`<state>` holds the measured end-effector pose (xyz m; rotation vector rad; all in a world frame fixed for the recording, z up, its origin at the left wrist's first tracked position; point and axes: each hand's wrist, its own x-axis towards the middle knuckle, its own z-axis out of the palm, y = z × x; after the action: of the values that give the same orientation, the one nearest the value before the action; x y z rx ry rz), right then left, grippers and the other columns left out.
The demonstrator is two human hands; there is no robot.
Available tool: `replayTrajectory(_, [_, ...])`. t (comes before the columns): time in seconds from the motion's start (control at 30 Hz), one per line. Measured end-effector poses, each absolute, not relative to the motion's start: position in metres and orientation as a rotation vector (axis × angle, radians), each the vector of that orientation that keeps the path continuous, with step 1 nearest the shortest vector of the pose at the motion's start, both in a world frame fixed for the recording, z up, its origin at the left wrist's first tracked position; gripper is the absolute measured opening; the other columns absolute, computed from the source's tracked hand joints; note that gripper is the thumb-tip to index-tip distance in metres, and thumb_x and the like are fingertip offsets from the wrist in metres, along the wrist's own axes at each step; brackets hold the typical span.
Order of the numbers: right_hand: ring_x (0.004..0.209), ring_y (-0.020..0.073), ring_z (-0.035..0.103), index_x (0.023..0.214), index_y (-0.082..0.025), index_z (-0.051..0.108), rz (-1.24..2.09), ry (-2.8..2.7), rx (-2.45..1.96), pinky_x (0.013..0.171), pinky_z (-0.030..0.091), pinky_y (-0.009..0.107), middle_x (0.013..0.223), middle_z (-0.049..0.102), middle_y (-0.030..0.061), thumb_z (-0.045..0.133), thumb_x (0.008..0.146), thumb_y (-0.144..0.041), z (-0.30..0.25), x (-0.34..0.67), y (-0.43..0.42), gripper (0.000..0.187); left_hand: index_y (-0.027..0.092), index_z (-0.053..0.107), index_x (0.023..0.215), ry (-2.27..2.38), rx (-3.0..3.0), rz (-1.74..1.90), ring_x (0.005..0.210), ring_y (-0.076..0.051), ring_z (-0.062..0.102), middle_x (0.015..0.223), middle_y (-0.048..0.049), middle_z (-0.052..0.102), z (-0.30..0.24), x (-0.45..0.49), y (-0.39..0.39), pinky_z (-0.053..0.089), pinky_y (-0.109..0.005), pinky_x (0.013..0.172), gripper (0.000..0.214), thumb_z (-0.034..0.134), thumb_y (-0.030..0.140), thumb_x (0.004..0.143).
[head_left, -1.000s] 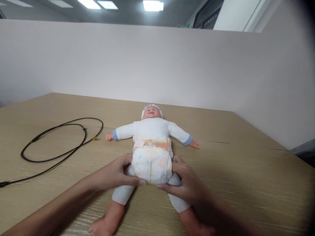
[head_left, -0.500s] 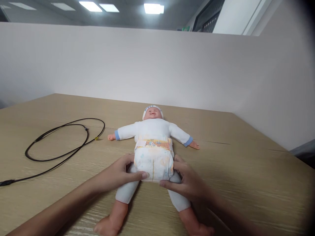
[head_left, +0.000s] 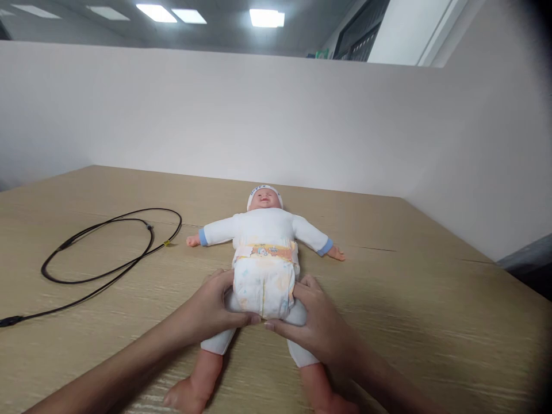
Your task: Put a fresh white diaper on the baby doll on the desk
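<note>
A baby doll [head_left: 269,224] in a white suit with blue cuffs lies on its back, its head away from me and its arms spread. Around its hips and belly is a white diaper [head_left: 261,284], with an orange printed band across the waist. My left hand [head_left: 219,302] grips the diaper's left edge at the leg, thumb along the bottom. On the other side my right hand [head_left: 313,316] has its fingers at the right leg edge and its thumb under the crotch. Both thumb tips nearly meet there. The fingers behind the doll's thighs are partly hidden.
A black cable [head_left: 116,276] lies in loops on the wooden table [head_left: 409,322] left of the doll. Behind the table stands a pale partition [head_left: 259,115]. A dark item [head_left: 530,264] shows beyond the right table edge.
My right hand has moved left and inward, and both thumbs have come closer together under the crotch. The diaper's lower part looks narrower. The whole view has shifted slightly.
</note>
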<state>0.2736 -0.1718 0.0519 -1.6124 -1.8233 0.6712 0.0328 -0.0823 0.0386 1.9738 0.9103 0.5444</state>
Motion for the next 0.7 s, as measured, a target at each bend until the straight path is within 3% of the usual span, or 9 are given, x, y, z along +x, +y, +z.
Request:
replayTrajectory(0.2, [0.114, 0.0346, 0.059, 0.104, -0.032, 0.088, 0.71, -1.805, -1.578, 0.105, 0.049, 0.049, 0.112, 0.08, 0.0043, 0.095, 0.082, -0.042, 0.049, 0.271, -0.174, 0.025, 0.021, 0.083, 0.105, 0.854, 1.925, 0.555, 0.107, -0.03, 0.072, 0.114, -0.0059, 0.082, 0.046, 0.036, -0.082, 0.054, -0.042, 0.103, 0.033, 0.088, 0.043, 0.081])
replayTrajectory(0.43, [0.114, 0.0346, 0.064, 0.11, -0.03, 0.089, 0.734, -1.623, -1.598, 0.108, 0.052, 0.05, 0.111, 0.079, 0.0068, 0.087, 0.088, -0.048, 0.041, 0.265, -0.175, 0.029, 0.019, 0.081, 0.11, 0.763, 1.686, 0.52, 0.111, -0.028, 0.073, 0.119, -0.0055, 0.083, 0.048, 0.033, -0.082, 0.056, -0.037, 0.099, 0.036, 0.082, 0.051, 0.093])
replayTrajectory(0.7, [0.119, 0.0357, 0.065, 0.117, -0.03, 0.088, 0.749, -1.647, -1.535, 0.112, 0.052, 0.053, 0.124, 0.08, 0.0077, 0.086, 0.087, -0.047, 0.037, 0.272, -0.17, 0.034, 0.018, 0.082, 0.107, 0.793, 1.683, 0.527, 0.112, -0.031, 0.072, 0.118, -0.0082, 0.083, 0.047, 0.036, -0.082, 0.058, -0.04, 0.098, 0.038, 0.082, 0.052, 0.09])
